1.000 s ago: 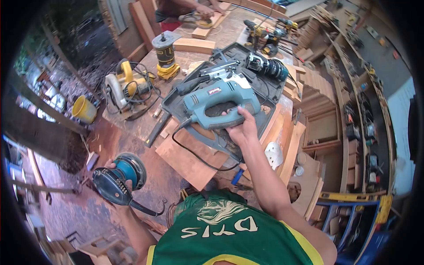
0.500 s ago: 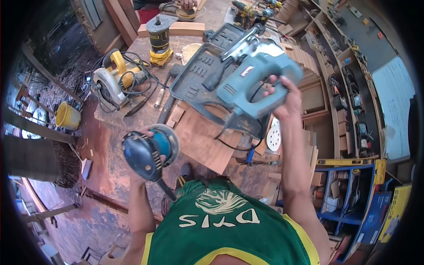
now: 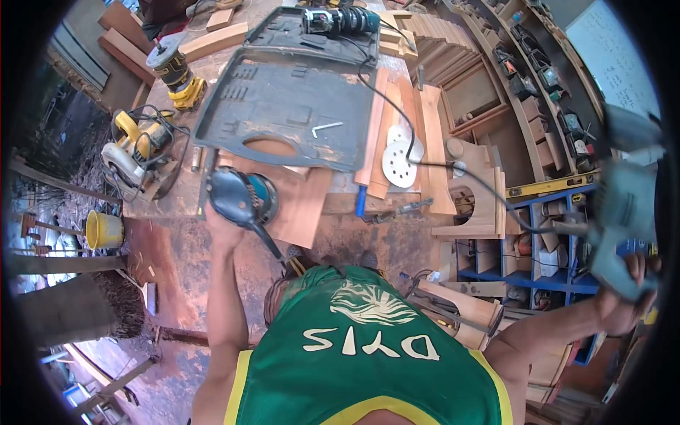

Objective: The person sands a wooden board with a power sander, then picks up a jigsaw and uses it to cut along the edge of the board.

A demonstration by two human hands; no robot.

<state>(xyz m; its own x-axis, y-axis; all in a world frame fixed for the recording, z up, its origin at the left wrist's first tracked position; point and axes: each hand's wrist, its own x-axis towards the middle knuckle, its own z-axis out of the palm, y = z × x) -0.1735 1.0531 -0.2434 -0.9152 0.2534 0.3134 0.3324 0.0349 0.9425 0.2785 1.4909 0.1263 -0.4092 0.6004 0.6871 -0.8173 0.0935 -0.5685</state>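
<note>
My left hand (image 3: 225, 230) is closed round a dark blue and teal sander (image 3: 237, 198), held above the front edge of the bench; most of its fingers are hidden behind the tool. At the far right, my right hand (image 3: 627, 301) grips the handle of a teal jigsaw (image 3: 627, 205), which is blurred and held out beside the shelves. Its black cord runs left across the bench. The open black tool case (image 3: 283, 106) lies on the bench with a small hex key (image 3: 327, 127) in it. White sanding discs (image 3: 399, 164) lie to the right of the case on wooden boards.
A circular saw (image 3: 134, 152) and a yellow router (image 3: 176, 74) stand at the left. Another teal power tool (image 3: 347, 21) lies at the back. A blue shelf unit (image 3: 524, 276) stands at the right, below a yellow level (image 3: 552, 185). Another person's dark clothing (image 3: 159, 14) shows at the top.
The jigsaw has swung in my right hand from above the case out to the far right. The view has shifted, and the case now shows uncovered. The sander remains in my left hand.
</note>
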